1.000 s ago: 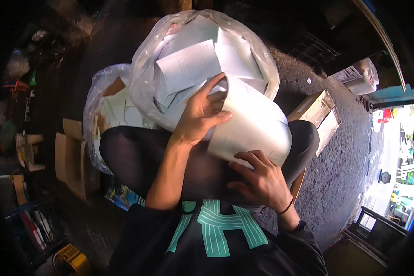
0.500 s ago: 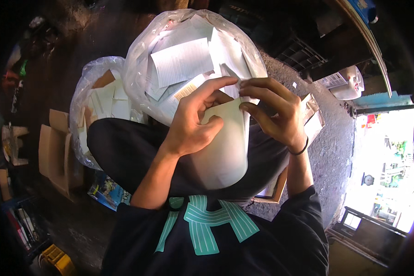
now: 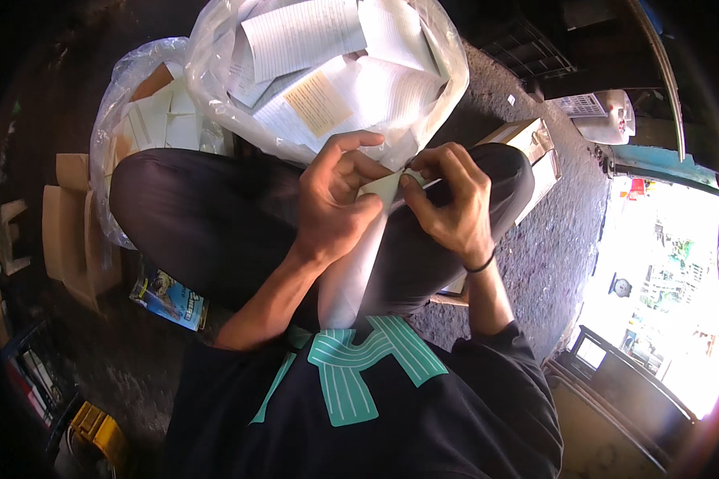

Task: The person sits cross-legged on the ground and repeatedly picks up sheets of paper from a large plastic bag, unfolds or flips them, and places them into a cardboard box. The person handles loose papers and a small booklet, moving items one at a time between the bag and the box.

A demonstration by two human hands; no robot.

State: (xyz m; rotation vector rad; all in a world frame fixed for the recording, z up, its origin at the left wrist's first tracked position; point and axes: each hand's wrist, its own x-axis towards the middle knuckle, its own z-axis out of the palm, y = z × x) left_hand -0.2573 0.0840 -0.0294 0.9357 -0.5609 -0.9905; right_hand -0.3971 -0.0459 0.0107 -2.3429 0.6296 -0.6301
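Observation:
A bent, plain white sheet of paper [image 3: 347,279] hangs between my hands over my crossed legs, its lower end near my shirt. My left hand [image 3: 335,199] grips the sheet's upper left part, with the thumb along it and the fingers curled behind. At the top corner, my right hand [image 3: 451,203] pinches the edge between thumb and fingertips. Just beyond my hands stands a large clear plastic bag [image 3: 208,104] filled with printed papers [image 3: 303,36]. A yellowish printed slip [image 3: 318,102] lies among them.
A smaller clear bag [image 3: 104,160] of papers and card stands at the left, beside an open cardboard box [image 3: 76,231]. A blue magazine [image 3: 168,295] lies near my left knee. Another cardboard box [image 3: 527,144] sits past my right knee. A yellow object [image 3: 100,431] is at lower left.
The paper has turned from a broad curved face to a narrow, folded-looking strip. My right hand has moved slightly left and down. The view has shifted, with the bags now higher up.

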